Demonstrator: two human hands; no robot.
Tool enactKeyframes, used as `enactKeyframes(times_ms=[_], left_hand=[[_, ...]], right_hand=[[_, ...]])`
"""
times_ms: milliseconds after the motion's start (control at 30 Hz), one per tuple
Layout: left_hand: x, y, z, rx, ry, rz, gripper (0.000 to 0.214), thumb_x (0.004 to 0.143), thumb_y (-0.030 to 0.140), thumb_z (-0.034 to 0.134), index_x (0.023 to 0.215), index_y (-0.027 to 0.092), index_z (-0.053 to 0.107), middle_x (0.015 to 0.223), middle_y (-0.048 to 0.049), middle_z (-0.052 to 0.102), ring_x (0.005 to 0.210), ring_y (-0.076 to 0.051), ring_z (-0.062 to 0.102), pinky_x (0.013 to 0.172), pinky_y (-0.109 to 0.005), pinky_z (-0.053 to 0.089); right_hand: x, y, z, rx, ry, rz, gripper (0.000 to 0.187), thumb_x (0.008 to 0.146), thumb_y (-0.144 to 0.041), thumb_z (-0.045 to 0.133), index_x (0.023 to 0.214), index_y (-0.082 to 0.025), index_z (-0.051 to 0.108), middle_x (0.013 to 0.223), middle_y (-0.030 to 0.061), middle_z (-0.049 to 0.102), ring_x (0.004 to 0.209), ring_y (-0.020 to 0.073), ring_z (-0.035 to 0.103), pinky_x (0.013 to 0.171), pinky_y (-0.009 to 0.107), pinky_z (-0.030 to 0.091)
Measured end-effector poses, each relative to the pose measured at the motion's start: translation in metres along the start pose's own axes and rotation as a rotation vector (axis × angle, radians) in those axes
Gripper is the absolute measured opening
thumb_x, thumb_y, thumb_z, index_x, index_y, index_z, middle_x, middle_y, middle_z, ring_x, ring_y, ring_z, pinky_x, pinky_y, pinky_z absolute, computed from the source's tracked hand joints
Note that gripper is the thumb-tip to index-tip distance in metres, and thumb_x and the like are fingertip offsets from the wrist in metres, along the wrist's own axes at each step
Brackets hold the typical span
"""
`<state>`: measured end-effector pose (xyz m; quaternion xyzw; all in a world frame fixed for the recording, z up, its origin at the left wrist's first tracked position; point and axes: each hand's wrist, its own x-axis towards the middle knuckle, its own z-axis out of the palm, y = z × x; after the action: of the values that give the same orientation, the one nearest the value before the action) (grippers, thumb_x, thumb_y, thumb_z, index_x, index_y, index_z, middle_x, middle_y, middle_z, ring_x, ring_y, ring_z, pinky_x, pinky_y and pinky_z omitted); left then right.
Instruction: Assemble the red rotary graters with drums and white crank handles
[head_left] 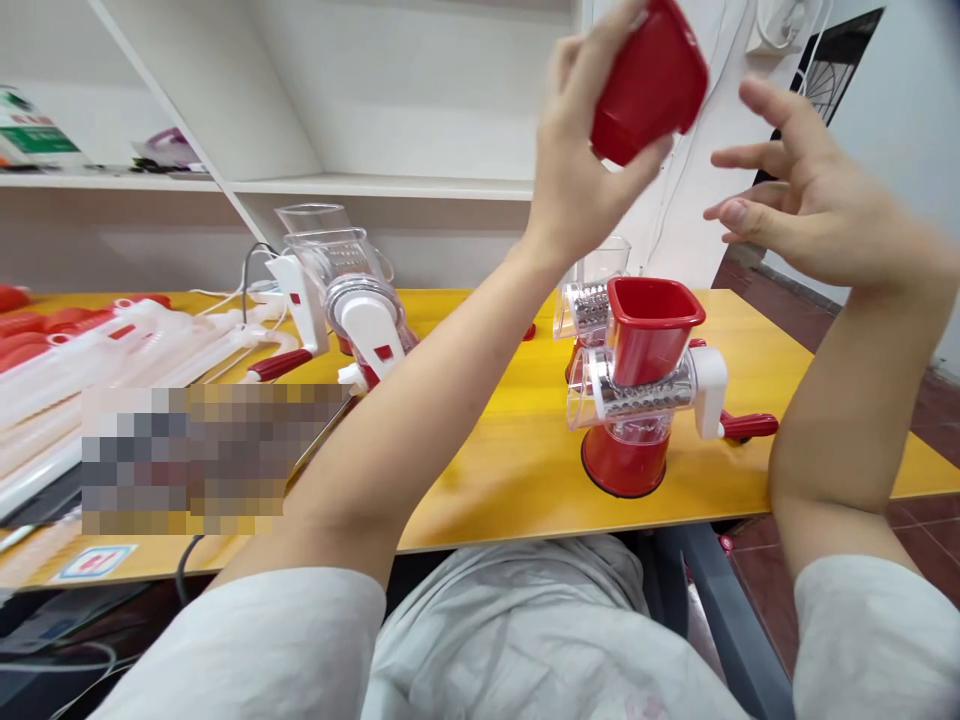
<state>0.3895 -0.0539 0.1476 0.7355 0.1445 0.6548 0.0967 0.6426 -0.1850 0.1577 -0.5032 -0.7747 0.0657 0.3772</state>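
My left hand (581, 160) is raised high, its fingers wrapped round a red plastic food pusher (651, 85), which is tilted. To its right, my right hand (802, 190) hangs in the air with fingers spread and nothing in them. Below both hands a rotary drum grater (649, 385) stands upright on the yellow table. It has a red hopper (651, 325) with an open top, a metal drum, a white side arm, a red crank handle (748, 426) and a red base.
Behind stands a second drum grater (592, 300), partly hidden. A clear-hopper grater (345, 280) sits beyond my left forearm. Red and white plastic parts (112, 345) lie at the left of the table (480, 500). A white shelf (405, 187) runs along the back; a pixelated patch hides something at left.
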Motion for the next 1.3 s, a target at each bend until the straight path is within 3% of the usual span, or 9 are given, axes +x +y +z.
enactKeyframes(times_ms=[133,233,367,533,700,800,900,1067,1300], left_hand=[[-0.008,0.010,0.006,0.115,-0.292,0.382,0.063,0.112,0.042,0.082,0.173,0.038,0.064,0.188,0.0025,0.058,0.182,-0.032,0.050,0.139,-0.055,0.055],[-0.004,0.012,0.003,0.123,-0.400,0.364,0.068,0.109,0.042,0.089,0.172,0.039,0.065,0.190,0.0040,0.055,0.189,-0.037,0.035,0.133,-0.054,0.060],[0.005,0.022,-0.010,0.107,-0.480,0.281,0.061,0.112,0.046,0.081,0.170,0.044,0.063,0.187,0.0054,0.052,0.180,-0.045,0.049,0.112,-0.044,0.071],[0.015,0.027,-0.023,0.055,-0.638,0.068,0.049,0.113,0.020,0.069,0.160,0.027,0.061,0.167,-0.0009,0.062,0.155,-0.037,0.075,0.112,-0.055,0.068],[0.010,-0.022,-0.030,-0.009,-0.464,-0.081,0.039,0.091,0.003,0.086,0.115,0.031,0.074,0.134,-0.0033,0.083,0.135,-0.032,0.082,0.114,-0.051,0.074],[0.000,-0.062,-0.032,-0.020,-0.375,-0.214,0.037,0.085,0.014,0.096,0.110,0.033,0.076,0.123,-0.0045,0.086,0.121,-0.034,0.084,0.110,-0.054,0.075],[-0.012,-0.084,-0.034,-0.182,-0.344,-0.373,0.045,0.077,0.010,0.100,0.113,0.031,0.082,0.121,-0.0066,0.088,0.126,-0.038,0.082,0.115,-0.058,0.072],[-0.017,-0.090,-0.034,-0.259,-0.307,-0.452,0.056,0.072,0.006,0.099,0.120,0.030,0.088,0.123,-0.0094,0.088,0.133,-0.041,0.083,0.119,-0.059,0.072],[-0.008,-0.093,-0.035,-0.297,-0.337,-0.450,0.052,0.073,0.010,0.103,0.118,0.031,0.088,0.115,-0.0081,0.087,0.131,-0.042,0.082,0.121,-0.063,0.068]], right_hand=[[0.004,-0.028,0.022,0.143,0.058,-0.081,0.096,0.110,-0.083,0.077,0.190,-0.053,0.032,0.193,-0.0076,0.051,0.159,0.0335,0.070,0.123,0.048,0.071],[0.006,-0.031,0.027,0.113,0.181,-0.162,0.068,0.112,-0.077,0.078,0.172,-0.054,0.057,0.185,-0.0139,0.058,0.164,0.0323,0.065,0.125,0.049,0.073],[0.010,-0.021,0.026,0.140,0.220,-0.330,0.059,0.112,-0.050,0.087,0.166,-0.037,0.066,0.177,-0.0023,0.066,0.167,0.0290,0.063,0.139,0.047,0.063],[0.013,-0.018,0.030,0.063,0.132,-0.214,0.053,0.110,-0.045,0.083,0.161,-0.052,0.068,0.184,-0.0150,0.060,0.173,0.0295,0.058,0.146,0.054,0.055],[0.012,-0.006,0.025,0.044,-0.010,-0.051,0.093,0.099,-0.063,0.098,0.180,-0.055,0.053,0.205,-0.0152,0.023,0.183,0.0379,0.045,0.150,0.057,0.048],[0.006,-0.002,0.014,-0.011,-0.061,-0.034,0.084,0.102,-0.072,0.093,0.176,-0.059,0.057,0.200,-0.0176,0.035,0.181,0.0381,0.047,0.150,0.058,0.048],[-0.002,-0.003,0.002,-0.019,-0.087,-0.033,0.074,0.109,-0.062,0.089,0.176,-0.046,0.064,0.189,-0.0033,0.058,0.175,0.0384,0.055,0.145,0.055,0.053],[-0.011,-0.002,-0.012,-0.040,-0.073,-0.018,0.066,0.108,-0.055,0.091,0.170,-0.037,0.074,0.169,0.0042,0.077,0.153,0.0393,0.076,0.134,0.057,0.063],[-0.016,0.002,-0.018,-0.026,-0.092,0.008,0.061,0.110,-0.058,0.089,0.166,-0.037,0.077,0.160,0.0069,0.082,0.145,0.0368,0.081,0.129,0.053,0.065]])
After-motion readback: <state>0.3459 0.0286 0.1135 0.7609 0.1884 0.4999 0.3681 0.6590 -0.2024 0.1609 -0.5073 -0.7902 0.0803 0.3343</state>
